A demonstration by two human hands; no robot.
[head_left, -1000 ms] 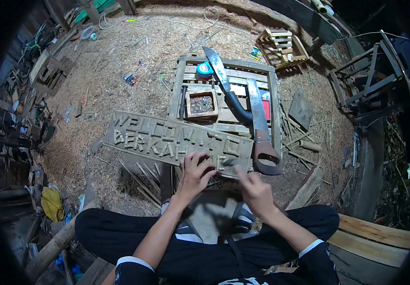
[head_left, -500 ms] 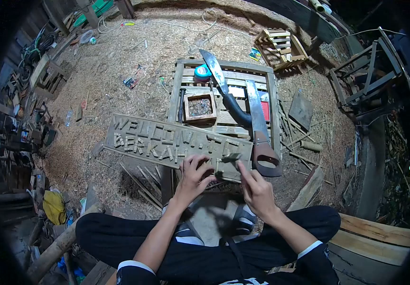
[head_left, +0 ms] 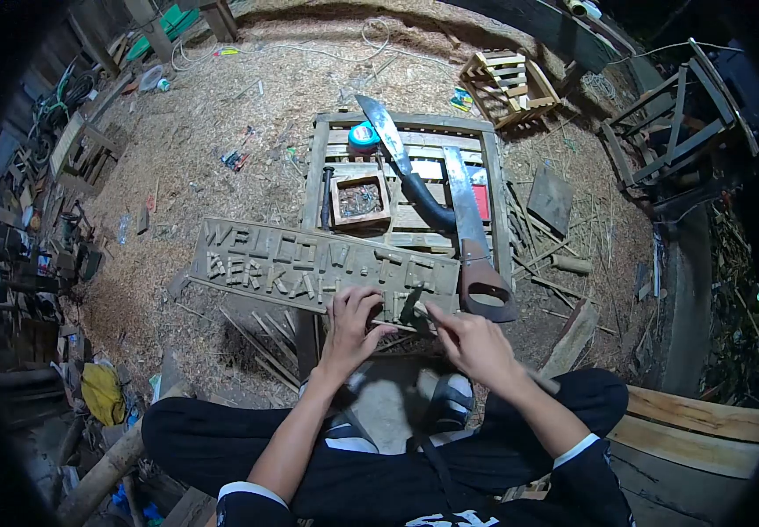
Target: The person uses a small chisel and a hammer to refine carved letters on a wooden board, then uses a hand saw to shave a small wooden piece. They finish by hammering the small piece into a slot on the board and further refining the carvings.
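A long wooden board (head_left: 198,256) lies slanted before me, with raised wooden letters (head_left: 278,283) in two rows; the upper begins "WELCOM", the lower reads "BERKAH". My left hand (head_left: 353,329) rests at the board's near edge, fingertips bent together over the end of the lower row. What they pinch, if anything, I cannot tell. My right hand (head_left: 476,347) is closed around a hammer (head_left: 544,380), its handle end sticking out behind the wrist. The hammer's head is low over the board's right part, just right of my left fingers.
Behind the board, a slatted table (head_left: 494,167) bears a machete (head_left: 384,127), a handsaw (head_left: 466,189), a blue tape measure (head_left: 364,136) and a wooden box (head_left: 360,200) of nails. A slatted crate (head_left: 520,88) stands farther back. Shavings and sticks litter the ground.
My right hand has brought the hammer down and slightly left toward the board, and its handle end now shows behind my wrist. My left hand has stayed in nearly the same place.
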